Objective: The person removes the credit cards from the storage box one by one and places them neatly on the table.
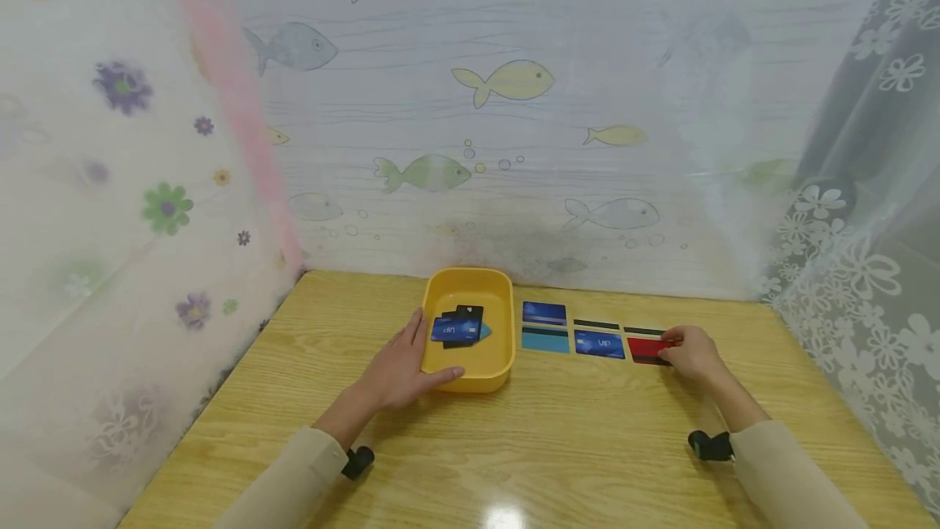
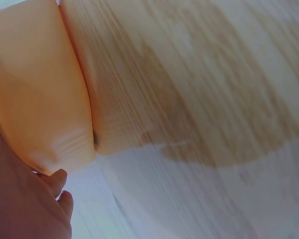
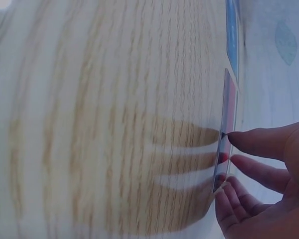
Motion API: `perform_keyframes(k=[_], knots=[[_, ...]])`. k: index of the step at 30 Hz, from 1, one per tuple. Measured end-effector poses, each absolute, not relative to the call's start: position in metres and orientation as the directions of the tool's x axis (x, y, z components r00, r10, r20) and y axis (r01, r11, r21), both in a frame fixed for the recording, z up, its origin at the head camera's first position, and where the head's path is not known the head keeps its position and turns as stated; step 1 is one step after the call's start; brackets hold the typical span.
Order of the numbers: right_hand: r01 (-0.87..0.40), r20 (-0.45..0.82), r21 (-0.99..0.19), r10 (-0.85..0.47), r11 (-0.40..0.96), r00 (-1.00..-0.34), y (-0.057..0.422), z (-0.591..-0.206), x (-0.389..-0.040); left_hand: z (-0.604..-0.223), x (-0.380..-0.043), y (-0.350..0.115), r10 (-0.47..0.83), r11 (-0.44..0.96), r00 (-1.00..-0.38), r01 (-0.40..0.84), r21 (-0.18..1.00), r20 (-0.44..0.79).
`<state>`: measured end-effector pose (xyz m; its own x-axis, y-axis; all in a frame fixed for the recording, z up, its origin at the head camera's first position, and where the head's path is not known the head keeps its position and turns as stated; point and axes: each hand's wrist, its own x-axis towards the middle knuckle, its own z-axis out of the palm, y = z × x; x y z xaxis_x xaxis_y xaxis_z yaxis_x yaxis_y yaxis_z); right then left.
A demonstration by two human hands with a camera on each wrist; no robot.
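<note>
The yellow plastic bin stands on the table with several cards lying loosely stacked in it. My left hand rests at its near left corner, fingers along the left side and thumb stretched over the near rim. To the right, my right hand holds the right end of a red card between fingertips and thumb. That card lies flat at the end of the lower row. In the right wrist view, thumb and fingertips meet the red card along its edge.
Left of the red card lie a blue VIP card and a light blue card. Behind them are a dark blue card and two dark stripes. The wood-grain table ends at a fish-print curtain.
</note>
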<state>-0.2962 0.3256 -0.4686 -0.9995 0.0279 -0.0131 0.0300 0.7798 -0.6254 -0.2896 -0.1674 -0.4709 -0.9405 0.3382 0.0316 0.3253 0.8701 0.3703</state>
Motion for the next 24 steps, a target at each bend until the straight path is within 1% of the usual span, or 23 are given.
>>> perform_keyframes(k=[24], knots=[[0.046, -0.039, -0.594, 0.029, 0.803, -0.999, 0.3226, -0.4637, -0.2951, -0.4746, -0.2912, -0.1675, 0.337, 0.87, -0.941, 0.327, 0.368, 0.04]])
